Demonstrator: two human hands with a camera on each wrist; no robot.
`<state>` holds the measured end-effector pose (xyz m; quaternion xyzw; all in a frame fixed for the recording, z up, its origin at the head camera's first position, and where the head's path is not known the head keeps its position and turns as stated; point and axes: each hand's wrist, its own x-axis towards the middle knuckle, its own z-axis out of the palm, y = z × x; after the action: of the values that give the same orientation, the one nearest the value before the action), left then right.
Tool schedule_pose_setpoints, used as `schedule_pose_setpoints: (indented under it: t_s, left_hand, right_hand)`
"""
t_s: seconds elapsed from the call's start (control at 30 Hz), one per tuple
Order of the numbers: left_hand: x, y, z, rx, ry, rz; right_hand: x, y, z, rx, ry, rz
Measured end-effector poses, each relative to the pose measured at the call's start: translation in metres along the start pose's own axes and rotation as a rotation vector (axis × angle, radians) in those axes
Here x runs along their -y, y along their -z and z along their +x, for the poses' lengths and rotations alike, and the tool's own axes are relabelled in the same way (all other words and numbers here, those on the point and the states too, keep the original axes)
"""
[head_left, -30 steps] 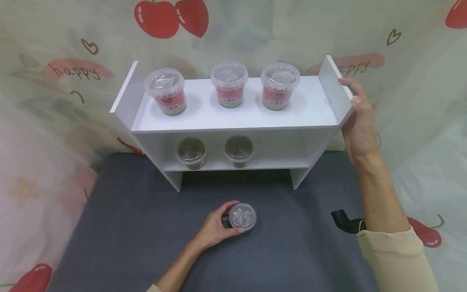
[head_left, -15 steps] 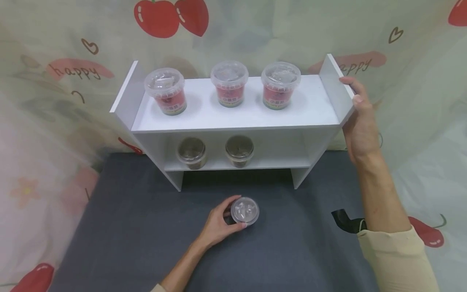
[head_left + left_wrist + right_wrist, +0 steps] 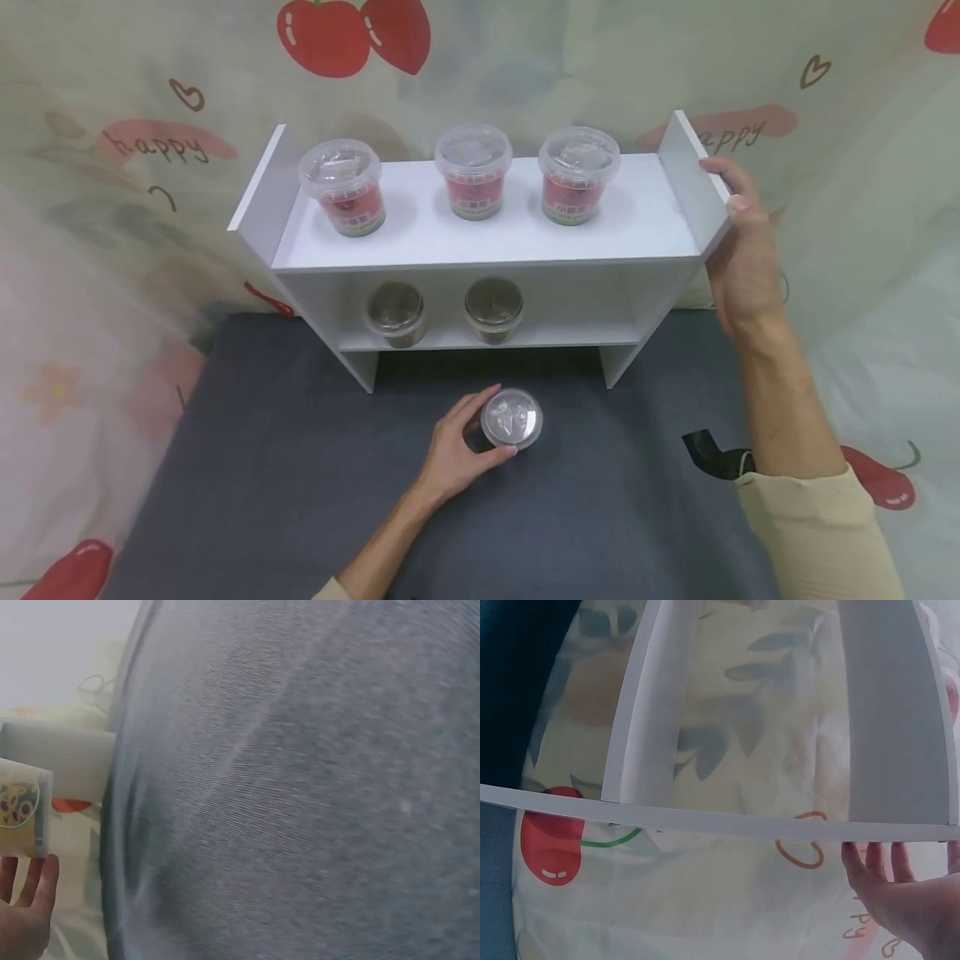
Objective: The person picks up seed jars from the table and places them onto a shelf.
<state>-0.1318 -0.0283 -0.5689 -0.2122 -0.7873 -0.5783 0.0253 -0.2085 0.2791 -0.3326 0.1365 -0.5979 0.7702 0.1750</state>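
Note:
My left hand grips a small round plastic cup with a clear lid, thumb on the near side and fingers on the far side. In the left wrist view, this cup shows a printed picture and a yellow band, with fingertips at its side. At the right end of a white two-tier shelf, my right hand holds the edge of the upright side panel. The right wrist view has the fingers of that hand against the panel's edge; the thumb is hard to make out there.
Three clear-lidded cups with red contents, one of them a left cup, stand on the top tier. Below sit two brownish cups, including this one. Dark grey cloth covers the table. A black curved object lies by the right forearm.
The left hand has carried its cup forward toward the shelf and slightly right; the lid looks a little larger. My right hand stays on the side panel.

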Motion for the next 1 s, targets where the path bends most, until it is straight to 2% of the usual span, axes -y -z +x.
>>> schedule_pose_setpoints:
  t_s: [0.13, 0.3, 0.5, 0.77, 1.0]
  left_hand:
    - [0.002, -0.002, 0.003, -0.005, -0.025, 0.033]
    - [-0.006, -0.001, 0.008, -0.008, -0.082, 0.045]
    - [-0.014, -0.001, 0.014, -0.018, -0.123, 0.045]
    - [-0.025, -0.002, 0.019, -0.014, -0.115, 0.059]
    - [-0.036, -0.006, 0.024, -0.055, -0.135, 0.009]
  right_hand:
    - [0.0, 0.0, 0.0, -0.001, 0.001, -0.019]
    - [0.0, -0.001, -0.001, 0.008, 0.012, -0.045]
    - [0.0, -0.001, -0.002, 0.008, 0.017, -0.06]
    - [0.0, -0.001, -0.001, 0.002, 0.011, -0.068]
    - [0.0, -0.001, -0.001, 0.003, 0.013, -0.048]
